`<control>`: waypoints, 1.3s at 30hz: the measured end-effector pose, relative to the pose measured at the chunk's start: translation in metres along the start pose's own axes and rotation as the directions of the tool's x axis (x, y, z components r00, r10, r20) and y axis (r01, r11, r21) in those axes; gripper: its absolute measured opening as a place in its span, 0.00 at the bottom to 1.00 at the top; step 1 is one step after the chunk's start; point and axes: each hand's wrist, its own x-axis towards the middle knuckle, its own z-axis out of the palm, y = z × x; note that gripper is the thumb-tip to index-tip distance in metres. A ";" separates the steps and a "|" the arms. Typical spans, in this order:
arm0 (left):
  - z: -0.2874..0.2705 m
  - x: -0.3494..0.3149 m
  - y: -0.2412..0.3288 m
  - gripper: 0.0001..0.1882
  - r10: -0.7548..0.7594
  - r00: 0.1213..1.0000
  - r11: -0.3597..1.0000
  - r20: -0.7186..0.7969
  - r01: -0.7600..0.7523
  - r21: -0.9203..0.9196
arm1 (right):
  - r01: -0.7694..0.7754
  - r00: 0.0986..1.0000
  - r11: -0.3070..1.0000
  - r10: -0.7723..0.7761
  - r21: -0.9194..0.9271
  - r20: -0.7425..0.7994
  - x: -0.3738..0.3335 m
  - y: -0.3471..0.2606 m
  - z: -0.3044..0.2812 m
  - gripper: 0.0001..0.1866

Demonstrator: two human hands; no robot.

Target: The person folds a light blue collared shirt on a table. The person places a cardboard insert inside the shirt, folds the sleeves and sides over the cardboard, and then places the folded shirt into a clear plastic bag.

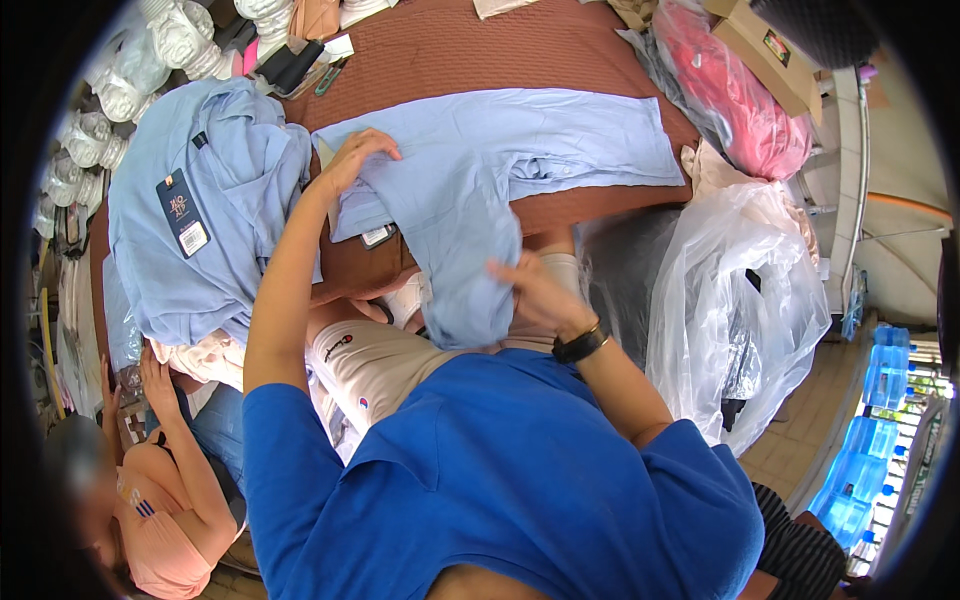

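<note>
The fingers of the left hand (362,155) lie bent and close together on the light blue garment (440,160), near its left end; whether they pinch the cloth I cannot tell. The right hand (540,295) has its fingers at the right edge of the part that hangs toward the person, but they are blurred, so I cannot tell whether they grip it. The garment lies across the brown cloth (410,50) of the table, one long part stretching to the right and the other dropping over the near edge, above the lap. A black wristband (580,345) circles the right wrist. Just left of the garment sits a pile of light blue clothes (220,250) with a dark tag (183,212) on it. A clear plastic bag (690,290) is at the right, below a pink bundle (735,100) in plastic and a cardboard box (765,55). Pale rolls (185,35) crowd the upper left; a co-worker in a peach shirt (170,550) is at the lower left, and blue water jugs (860,465) stand far right.
</note>
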 end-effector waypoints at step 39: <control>0.002 0.020 0.031 0.20 -0.249 0.967 0.934 -0.041 0.252 0.255 | -0.305 0.452 0.163 -0.842 -0.938 -0.294 0.145 -0.175 -0.227 0.16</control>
